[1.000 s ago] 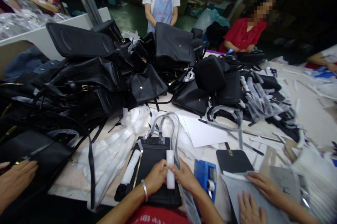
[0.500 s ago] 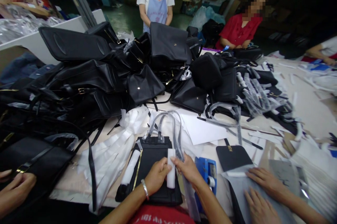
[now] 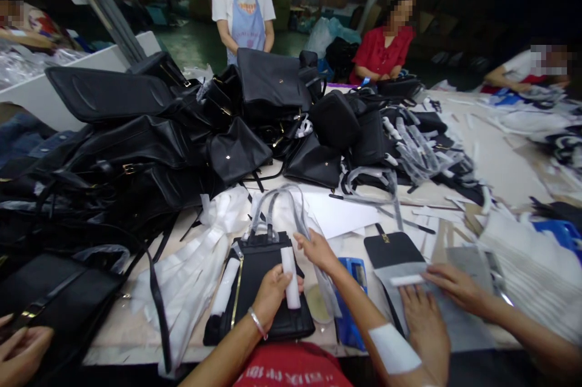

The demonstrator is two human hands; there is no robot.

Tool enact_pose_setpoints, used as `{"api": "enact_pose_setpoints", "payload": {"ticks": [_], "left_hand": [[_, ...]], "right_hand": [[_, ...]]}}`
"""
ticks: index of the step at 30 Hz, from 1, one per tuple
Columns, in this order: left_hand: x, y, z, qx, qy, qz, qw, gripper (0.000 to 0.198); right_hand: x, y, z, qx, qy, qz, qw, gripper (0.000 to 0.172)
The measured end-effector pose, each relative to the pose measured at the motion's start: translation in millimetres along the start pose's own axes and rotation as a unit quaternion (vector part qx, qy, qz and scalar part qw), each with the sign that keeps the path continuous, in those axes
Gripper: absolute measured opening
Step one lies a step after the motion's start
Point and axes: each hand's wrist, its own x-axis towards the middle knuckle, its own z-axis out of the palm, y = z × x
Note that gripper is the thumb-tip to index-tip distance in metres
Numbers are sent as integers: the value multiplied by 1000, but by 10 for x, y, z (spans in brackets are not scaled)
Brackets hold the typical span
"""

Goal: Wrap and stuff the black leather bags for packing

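Observation:
A black handbag (image 3: 259, 281) with a gold zipper lies in front of me. Its slim handles (image 3: 261, 211) are wrapped in clear plastic and arch away from me. In my left hand (image 3: 271, 291) is a white foam wrap (image 3: 288, 281), standing up over the bag's right side, my fingers closed around its edge. A similar white foam wrap (image 3: 225, 287) covers the bag's left side. My right hand (image 3: 316, 250) is closed at a plastic-wrapped strap (image 3: 324, 287) that runs down the bag's right side; its fingertips are partly hidden.
Black bags (image 3: 150, 144) are heaped across the table. White wrapping strips (image 3: 200, 272) lie at left, a blue tape dispenser (image 3: 352, 308) and tape roll (image 3: 319, 304) at right. A co-worker's hands (image 3: 425, 314) press a translucent sheet; another's hand (image 3: 27, 344) touches a bag.
My right hand has left the foam wrap and moved up along the strap. My left hand still holds the foam wrap. The co-worker's hands at right have shifted left over the sheet.

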Motion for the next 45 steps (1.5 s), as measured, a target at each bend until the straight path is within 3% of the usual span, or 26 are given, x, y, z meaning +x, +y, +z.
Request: {"api": "enact_pose_setpoints", "payload": {"ticks": [2, 5, 7, 11, 15, 18, 22, 30, 36, 41, 45], "left_hand": [[-17, 21, -5, 15, -11, 0, 1000, 36], [-75, 98, -2, 20, -38, -7, 999, 41], [-112, 153, 4, 7, -53, -8, 999, 45], [-130, 190, 8, -28, -61, -8, 998, 46], [-96, 160, 37, -28, -49, -8, 998, 46], [-80, 151, 72, -31, -57, -7, 998, 43], [-77, 161, 109, -61, -67, 2, 996, 32], [-76, 186, 140, -111, -67, -2, 992, 19], [-66, 136, 147, -95, -52, -2, 994, 22], [-56, 118, 160, -93, -51, 0, 994, 25], [-73, 148, 182, -105, -51, 1, 993, 19]], "right_hand": [[176, -41, -117, -50, 80, -41, 995, 38], [198, 10, -389, -101, 134, -105, 980, 45], [-40, 177, -617, -136, 175, -92, 971, 40], [-1005, 702, -907, -213, 245, 88, 942, 32], [-1856, 1174, -712, -185, 196, 198, 942, 28], [-2106, 1362, -421, -116, 169, 214, 955, 32], [-2167, 1448, -213, -65, 184, 222, 955, 34], [-2437, 1356, -224, -25, 244, 200, 949, 34], [-2595, 1347, -33, 112, 239, 290, 920, 31], [-2628, 1348, 85, 75, 231, 320, 916, 29], [-2570, 1250, -61, -29, 216, 297, 930, 35]]}}
